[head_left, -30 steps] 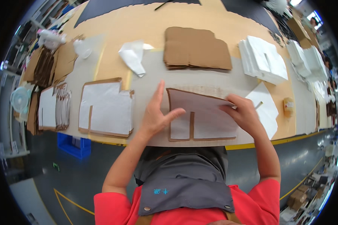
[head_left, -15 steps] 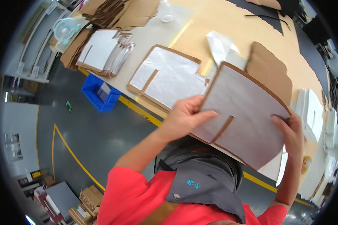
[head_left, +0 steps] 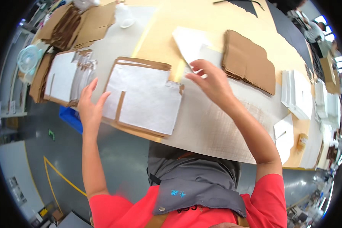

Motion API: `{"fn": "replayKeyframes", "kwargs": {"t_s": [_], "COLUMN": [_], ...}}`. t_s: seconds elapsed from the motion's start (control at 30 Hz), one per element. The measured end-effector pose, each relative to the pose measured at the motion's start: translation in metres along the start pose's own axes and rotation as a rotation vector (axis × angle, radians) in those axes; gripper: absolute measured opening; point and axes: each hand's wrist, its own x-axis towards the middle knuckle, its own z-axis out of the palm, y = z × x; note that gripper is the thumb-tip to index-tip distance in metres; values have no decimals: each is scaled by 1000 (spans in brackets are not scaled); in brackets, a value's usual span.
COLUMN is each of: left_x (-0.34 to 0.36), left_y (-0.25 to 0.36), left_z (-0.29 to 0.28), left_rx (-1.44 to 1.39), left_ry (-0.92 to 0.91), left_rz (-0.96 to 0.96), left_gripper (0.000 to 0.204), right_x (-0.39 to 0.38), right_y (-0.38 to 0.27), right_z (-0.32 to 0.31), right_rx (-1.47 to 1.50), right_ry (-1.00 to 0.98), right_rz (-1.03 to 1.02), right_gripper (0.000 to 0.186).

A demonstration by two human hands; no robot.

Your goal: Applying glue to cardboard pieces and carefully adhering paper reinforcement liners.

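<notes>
A brown-edged panel with a white face (head_left: 146,97) lies on top of a small pile in the middle of the table. It has a narrow brown slit near its near edge and a notch at its far right corner. My left hand (head_left: 90,104) is just off the panel's left edge, fingers and thumb spread, holding nothing. Beyond the panel's right side, my right hand (head_left: 213,81) hovers with thumb and fingers apart. Its fingertips are close to a loose white sheet (head_left: 190,41); whether they touch it is unclear.
A fanned stack of white-faced panels (head_left: 60,78) stands at the left, with brown sheets (head_left: 95,24) behind. Folded brown pieces (head_left: 247,60) lie far right of centre. White stacks (head_left: 296,95) and a small yellowish jar (head_left: 302,141) are at the right; a blue bin (head_left: 70,117) sits below the edge.
The panel that both hands held has been let go, and a panel now lies on the middle pile. My hands have moved apart, and the view has shifted.
</notes>
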Motion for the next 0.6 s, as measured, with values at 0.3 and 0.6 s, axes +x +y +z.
{"fn": "replayKeyframes", "kwargs": {"t_s": [0.3,0.6], "left_x": [13,20], "left_y": [69,139], "left_z": [32,59], "left_rx": [-323,-441], "left_ry": [-97,-283], "left_rz": [-16,160], "left_gripper": [21,18], "right_x": [-25,-24], "right_y": [90,95], "right_z": [-103,-98], "right_rx": [-635,-1014], "right_ry": [158,12], "right_rz": [-94,-413], "right_gripper": [9,13]}}
